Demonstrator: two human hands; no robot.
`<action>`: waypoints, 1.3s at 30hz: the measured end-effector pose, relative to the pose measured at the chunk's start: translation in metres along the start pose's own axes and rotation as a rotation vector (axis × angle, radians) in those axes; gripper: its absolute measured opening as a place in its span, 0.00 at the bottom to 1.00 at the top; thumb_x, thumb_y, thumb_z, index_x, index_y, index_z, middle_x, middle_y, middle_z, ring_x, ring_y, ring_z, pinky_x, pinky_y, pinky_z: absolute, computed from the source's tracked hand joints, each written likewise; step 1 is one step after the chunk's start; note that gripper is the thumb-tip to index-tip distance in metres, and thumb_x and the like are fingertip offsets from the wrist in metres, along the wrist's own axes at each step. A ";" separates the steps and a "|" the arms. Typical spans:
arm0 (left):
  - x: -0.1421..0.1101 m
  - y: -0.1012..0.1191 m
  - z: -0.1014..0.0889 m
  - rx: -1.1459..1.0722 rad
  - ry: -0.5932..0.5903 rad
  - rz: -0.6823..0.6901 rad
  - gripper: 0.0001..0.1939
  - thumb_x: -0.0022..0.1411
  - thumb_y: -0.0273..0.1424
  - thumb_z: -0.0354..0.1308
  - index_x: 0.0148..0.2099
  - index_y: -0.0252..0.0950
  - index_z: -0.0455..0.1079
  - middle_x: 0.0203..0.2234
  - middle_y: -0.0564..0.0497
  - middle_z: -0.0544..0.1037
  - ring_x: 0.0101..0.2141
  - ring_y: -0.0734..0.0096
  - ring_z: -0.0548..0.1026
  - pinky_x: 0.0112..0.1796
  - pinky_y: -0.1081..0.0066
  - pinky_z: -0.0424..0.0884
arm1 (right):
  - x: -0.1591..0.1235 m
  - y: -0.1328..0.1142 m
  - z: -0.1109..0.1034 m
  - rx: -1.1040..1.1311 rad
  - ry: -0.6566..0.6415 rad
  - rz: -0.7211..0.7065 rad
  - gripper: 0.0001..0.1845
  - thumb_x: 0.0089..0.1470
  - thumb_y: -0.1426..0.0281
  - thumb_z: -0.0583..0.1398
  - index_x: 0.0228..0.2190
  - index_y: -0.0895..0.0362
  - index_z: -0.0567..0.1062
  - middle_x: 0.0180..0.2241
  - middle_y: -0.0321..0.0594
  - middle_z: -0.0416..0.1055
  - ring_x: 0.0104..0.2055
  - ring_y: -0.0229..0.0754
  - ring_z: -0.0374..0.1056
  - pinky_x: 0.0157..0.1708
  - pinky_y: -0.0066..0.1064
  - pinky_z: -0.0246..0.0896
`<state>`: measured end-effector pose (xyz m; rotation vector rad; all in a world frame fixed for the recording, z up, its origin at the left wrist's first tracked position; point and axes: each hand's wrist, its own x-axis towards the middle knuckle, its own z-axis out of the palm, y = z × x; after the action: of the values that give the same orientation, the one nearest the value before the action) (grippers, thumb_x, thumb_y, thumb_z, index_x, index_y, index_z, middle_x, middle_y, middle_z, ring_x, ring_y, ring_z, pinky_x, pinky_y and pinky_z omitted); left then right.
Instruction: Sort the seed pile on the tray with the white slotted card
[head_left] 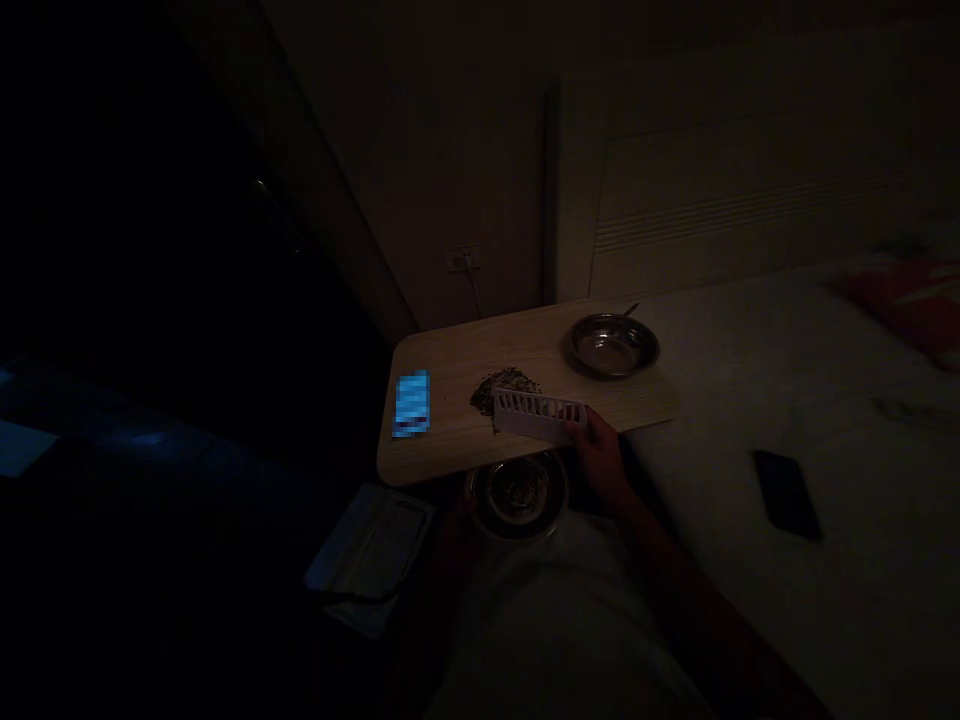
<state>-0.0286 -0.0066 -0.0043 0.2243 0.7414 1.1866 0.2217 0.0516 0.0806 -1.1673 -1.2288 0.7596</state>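
Observation:
My right hand [602,458] is closed on one end of a long white slotted plastic holder [534,422]. The holder's far end rests against a pile of small dark seed-like bits [504,380] on the small wooden table [450,450]. Just below the table's front edge is a round metal bowl [517,490] with some dark bits in its bottom. In deep shadow, my left hand [459,528] grips the bowl's left rim; most of its fingers are hidden.
A shiny metal bowl [613,346] with a handle sticking out stands at the table's back right. A lit phone screen [411,404] lies at the left. Another dark phone [787,494] rests on the bed [712,570]. A pale flat package [367,550] is below left.

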 end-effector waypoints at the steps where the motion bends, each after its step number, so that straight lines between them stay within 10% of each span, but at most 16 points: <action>1: 0.001 0.000 -0.001 -0.005 0.007 0.006 0.19 0.54 0.23 0.62 0.48 0.40 0.79 0.45 0.48 0.84 0.58 0.49 0.71 0.63 0.52 0.58 | 0.000 0.000 0.000 -0.001 0.001 -0.003 0.13 0.58 0.59 0.61 0.39 0.54 0.78 0.37 0.39 0.79 0.39 0.47 0.71 0.41 0.35 0.65; 31: -0.007 0.005 0.015 0.029 -0.031 0.025 0.20 0.55 0.26 0.63 0.51 0.38 0.78 0.50 0.46 0.81 0.58 0.49 0.71 0.63 0.52 0.58 | 0.000 0.007 -0.004 0.152 -0.196 0.152 0.16 0.49 0.54 0.66 0.34 0.53 0.79 0.33 0.37 0.78 0.36 0.47 0.72 0.38 0.37 0.69; 39: -0.005 0.005 0.009 0.046 0.032 0.033 0.16 0.54 0.24 0.63 0.46 0.38 0.79 0.45 0.47 0.84 0.58 0.51 0.72 0.64 0.55 0.57 | 0.005 0.011 -0.015 0.109 0.113 0.128 0.16 0.52 0.57 0.64 0.39 0.54 0.78 0.38 0.41 0.79 0.41 0.49 0.72 0.44 0.39 0.66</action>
<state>-0.0282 -0.0074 0.0071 0.2573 0.7960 1.2077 0.2389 0.0553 0.0725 -1.1910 -1.0146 0.8338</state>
